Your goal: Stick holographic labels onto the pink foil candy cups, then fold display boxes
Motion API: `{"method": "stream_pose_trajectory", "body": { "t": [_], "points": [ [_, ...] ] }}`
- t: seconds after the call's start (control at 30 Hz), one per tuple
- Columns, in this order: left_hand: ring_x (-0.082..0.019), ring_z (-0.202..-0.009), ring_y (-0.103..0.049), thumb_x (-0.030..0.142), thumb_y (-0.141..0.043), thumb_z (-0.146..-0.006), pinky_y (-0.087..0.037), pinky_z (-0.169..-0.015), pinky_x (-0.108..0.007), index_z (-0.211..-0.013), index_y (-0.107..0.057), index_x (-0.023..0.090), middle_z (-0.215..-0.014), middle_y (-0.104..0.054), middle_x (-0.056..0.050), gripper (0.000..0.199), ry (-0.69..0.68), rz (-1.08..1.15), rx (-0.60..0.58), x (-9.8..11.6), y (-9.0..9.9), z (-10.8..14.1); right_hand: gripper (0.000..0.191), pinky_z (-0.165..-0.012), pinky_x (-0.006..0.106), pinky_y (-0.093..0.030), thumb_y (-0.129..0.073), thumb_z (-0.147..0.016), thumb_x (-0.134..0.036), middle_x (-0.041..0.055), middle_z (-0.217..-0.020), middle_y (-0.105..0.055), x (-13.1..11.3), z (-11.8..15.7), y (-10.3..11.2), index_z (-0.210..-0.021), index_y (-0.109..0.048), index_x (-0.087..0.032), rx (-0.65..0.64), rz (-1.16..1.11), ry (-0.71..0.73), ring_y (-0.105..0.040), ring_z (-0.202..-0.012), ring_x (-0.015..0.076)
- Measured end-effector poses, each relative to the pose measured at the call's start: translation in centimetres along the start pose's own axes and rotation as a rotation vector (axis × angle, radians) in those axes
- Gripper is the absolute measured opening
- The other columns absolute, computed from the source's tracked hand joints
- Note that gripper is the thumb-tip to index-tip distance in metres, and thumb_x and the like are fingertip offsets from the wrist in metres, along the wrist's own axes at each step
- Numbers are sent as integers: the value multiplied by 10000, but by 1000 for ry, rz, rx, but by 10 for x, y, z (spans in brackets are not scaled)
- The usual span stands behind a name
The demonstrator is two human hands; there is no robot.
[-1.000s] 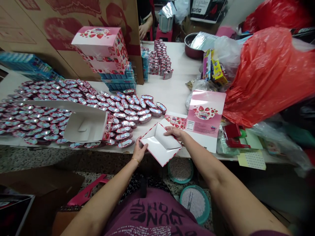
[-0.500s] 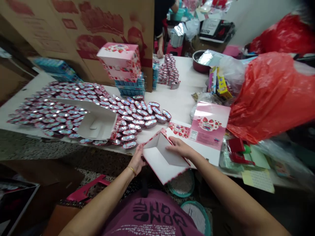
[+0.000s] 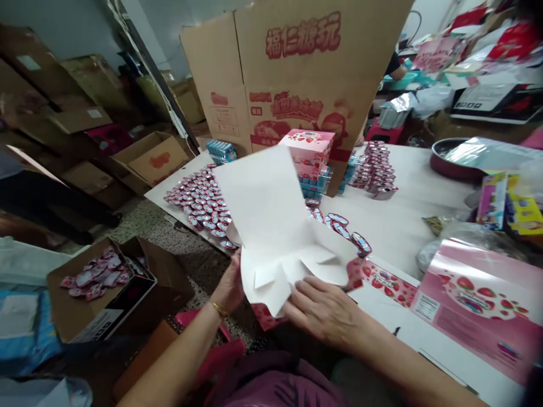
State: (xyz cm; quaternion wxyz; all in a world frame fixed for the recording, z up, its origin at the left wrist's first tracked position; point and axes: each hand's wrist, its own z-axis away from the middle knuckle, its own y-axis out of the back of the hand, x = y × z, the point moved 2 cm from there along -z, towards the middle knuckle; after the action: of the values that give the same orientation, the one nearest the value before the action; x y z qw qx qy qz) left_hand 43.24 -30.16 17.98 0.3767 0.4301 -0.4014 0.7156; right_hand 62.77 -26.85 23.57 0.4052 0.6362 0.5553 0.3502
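A pink strawberry-print carton (image 3: 269, 206) is tilted up in front of me, its white inside facing me. A tall white panel rises at its back, and several small flaps stand loose near its lower edge. Gripping the carton's left side is my left hand (image 3: 229, 285), with part of its fingers hidden behind the board. My right hand (image 3: 324, 311) lies over the near edge, its fingers bent together on a white flap. Behind the carton, many small shiny pink-and-silver packs (image 3: 203, 198) cover the table's left part.
Flat pink cartons (image 3: 475, 299) lie at right. A closed strawberry box (image 3: 307, 150) sits on blue packs before a big brown carton (image 3: 297, 68). More packs stand in rows (image 3: 375, 169). An open box of packs (image 3: 99, 274) is on the floor at left; a person stands beyond.
My view has swung left. The carton has been turned and raised so its flaps face me, and my right hand has shifted from its inner wall to a flap on the near edge.
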Motion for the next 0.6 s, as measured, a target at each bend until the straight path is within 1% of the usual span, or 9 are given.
{"method": "stream_pose_trajectory", "body": {
  "t": [0.03,0.1,0.17,0.27,0.37,0.43,0.47,0.53,0.6],
  "points": [
    [-290,-1069,-529,760,-355,-663,-490,-792,-421,-1252,-437,255,-1127,-587,-99,780,-27,14,40,10,13,2,178,-647,316,-390,-387,-854,-124,50,-842,-610,-1,-15,-9,-906,-534,-210,20,29,2,-517,-691,157],
    [-287,-1079,-528,750,-353,-675,-489,-806,-421,-1233,-457,255,-1116,-598,-90,753,4,37,77,26,41,4,185,-621,311,-389,-370,-854,-102,68,-854,-601,-4,-45,-35,-895,-530,-185,39,68,13,-512,-688,155],
    [-285,-1026,-562,622,-453,-722,-496,-800,-419,-1172,-519,222,-1048,-632,-92,606,65,45,117,34,68,-6,192,-607,311,-397,-350,-861,-93,69,-814,-589,-5,-76,-68,-873,-527,-169,22,81,32,-512,-684,158],
    [-265,-935,-604,317,-532,-711,-502,-800,-419,-1097,-568,163,-955,-664,-84,417,91,85,163,35,99,-48,176,-628,314,-430,-357,-870,-117,79,-821,-592,3,-118,-114,-898,-529,-143,-32,80,6,-531,-738,168],
    [-239,-881,-620,198,-480,-676,-506,-803,-422,-1046,-582,118,-885,-674,-80,392,100,118,220,31,114,-111,235,-814,336,-439,-376,-872,-140,115,-1040,-581,11,-131,-131,-1069,-501,-108,29,29,-20,-513,-976,182],
    [-224,-878,-617,169,-452,-673,-501,-819,-416,-1016,-584,110,-852,-672,-71,372,89,115,280,32,117,-153,321,-931,347,-391,-367,-876,-144,108,-1208,-512,14,-112,-131,-1187,-447,-122,119,-34,-97,-437,-1125,183],
    [-217,-885,-612,164,-441,-679,-494,-834,-416,-1004,-583,110,-848,-670,-65,359,74,112,282,35,117,-171,345,-950,347,-383,-367,-874,-144,95,-1247,-491,16,-92,-132,-1213,-435,-142,150,-68,-180,-417,-1156,182],
    [-207,-901,-596,178,-414,-711,-473,-865,-430,-976,-576,104,-848,-664,-52,319,37,103,240,46,116,-203,339,-911,350,-422,-389,-861,-154,87,-1200,-535,22,-33,-137,-1188,-475,-181,179,-113,-447,-469,-1108,178],
    [-198,-907,-580,213,-372,-759,-448,-887,-452,-922,-566,95,-810,-657,-31,279,0,71,230,61,116,-229,297,-857,362,-462,-416,-847,-179,98,-1161,-560,28,46,-145,-1117,-535,-205,126,-124,-798,-523,-1044,188]
  ]
}}
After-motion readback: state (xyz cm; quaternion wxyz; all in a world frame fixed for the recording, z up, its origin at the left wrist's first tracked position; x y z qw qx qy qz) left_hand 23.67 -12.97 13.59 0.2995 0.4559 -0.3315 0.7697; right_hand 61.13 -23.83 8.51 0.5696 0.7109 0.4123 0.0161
